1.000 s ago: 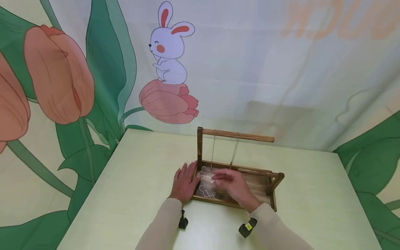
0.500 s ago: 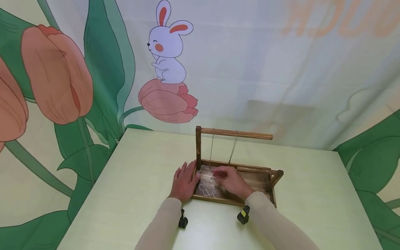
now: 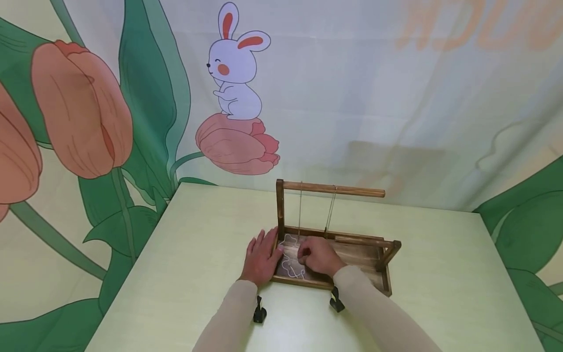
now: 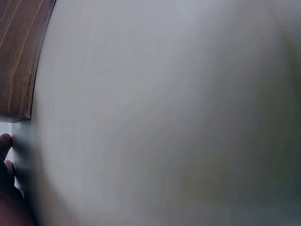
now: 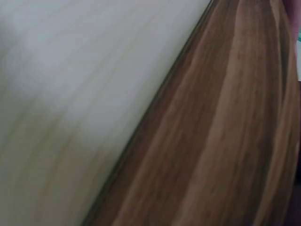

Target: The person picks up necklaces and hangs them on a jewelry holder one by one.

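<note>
A wooden jewelry stand with a shallow tray base stands on the table in the head view. My left hand lies flat at the tray's left end, fingers spread and thumb over the rim. Inside the tray my right hand curls down, thumb and index tips together in a pinch over the spot where a small shiny piece lay; that piece is now hidden by the fingertips. A thin white cord, like a necklace, lies in loose loops just left of those fingertips.
Two fine strands, the left strand and the right strand, hang from the stand's top bar. A short side post rises at the tray's right. Behind the table hangs a printed curtain.
My right hand has lowered and shifted left, its fingers drawing from loosely bent into a pinch over the small shiny piece. My left hand has stayed in place.
</note>
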